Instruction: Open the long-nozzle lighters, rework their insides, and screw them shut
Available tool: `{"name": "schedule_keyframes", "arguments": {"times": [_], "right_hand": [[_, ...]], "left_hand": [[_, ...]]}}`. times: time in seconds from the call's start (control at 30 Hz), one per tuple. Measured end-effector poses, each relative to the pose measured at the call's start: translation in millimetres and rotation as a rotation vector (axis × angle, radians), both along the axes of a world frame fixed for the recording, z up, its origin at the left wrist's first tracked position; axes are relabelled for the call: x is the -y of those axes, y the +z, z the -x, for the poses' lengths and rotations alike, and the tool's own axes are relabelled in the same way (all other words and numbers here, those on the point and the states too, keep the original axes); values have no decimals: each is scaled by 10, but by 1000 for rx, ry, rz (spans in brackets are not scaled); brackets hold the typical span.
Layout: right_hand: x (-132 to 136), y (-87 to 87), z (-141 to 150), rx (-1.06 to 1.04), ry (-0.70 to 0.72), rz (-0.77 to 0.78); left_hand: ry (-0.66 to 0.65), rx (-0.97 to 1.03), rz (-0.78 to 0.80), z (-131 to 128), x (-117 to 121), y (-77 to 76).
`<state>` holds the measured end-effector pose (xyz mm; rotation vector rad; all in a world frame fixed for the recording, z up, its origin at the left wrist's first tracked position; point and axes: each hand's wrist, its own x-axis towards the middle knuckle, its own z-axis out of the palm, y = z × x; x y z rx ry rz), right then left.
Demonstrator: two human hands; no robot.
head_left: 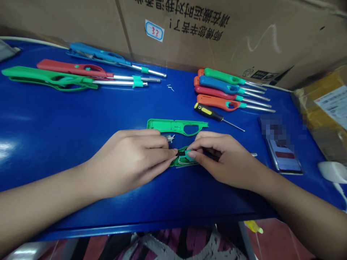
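Observation:
Both my hands are at an opened green lighter body [175,162] lying on the blue table. The fingertips of my left hand [138,157] press together on a small black part [180,154] inside it. My right hand [221,155] pinches a teal trigger piece [187,155] at the same body, and a thin white wire loops below it. Most of the body is hidden under my fingers. Just beyond lies the other green shell half [173,126], its inside facing up. A small clear and metal valve part [170,138] shows past my left fingers.
Several long-nosed lighters, one of them orange [217,102], lie at the back right beside a screwdriver [208,111]. Red [70,67], green [40,76] and blue [94,52] lighters lie back left. A phone [284,155] is at right. Cardboard boxes [189,47] wall the back.

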<state>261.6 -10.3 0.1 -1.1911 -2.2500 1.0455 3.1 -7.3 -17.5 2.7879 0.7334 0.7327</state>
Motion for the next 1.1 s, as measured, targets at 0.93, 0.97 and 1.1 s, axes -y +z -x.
{"name": "schedule_keyframes", "arguments": {"times": [0.93,0.97,1.1], "right_hand": [[27,-24,13,52,-8,-98],[25,-8,6,49,8,-90],[9,72,-62,62,105,-55]], "left_hand": [[30,-55,-136,-46,22,21],[33,-63,-142,-49,25,22],[24,-71,-149,-53,31,31]]}}
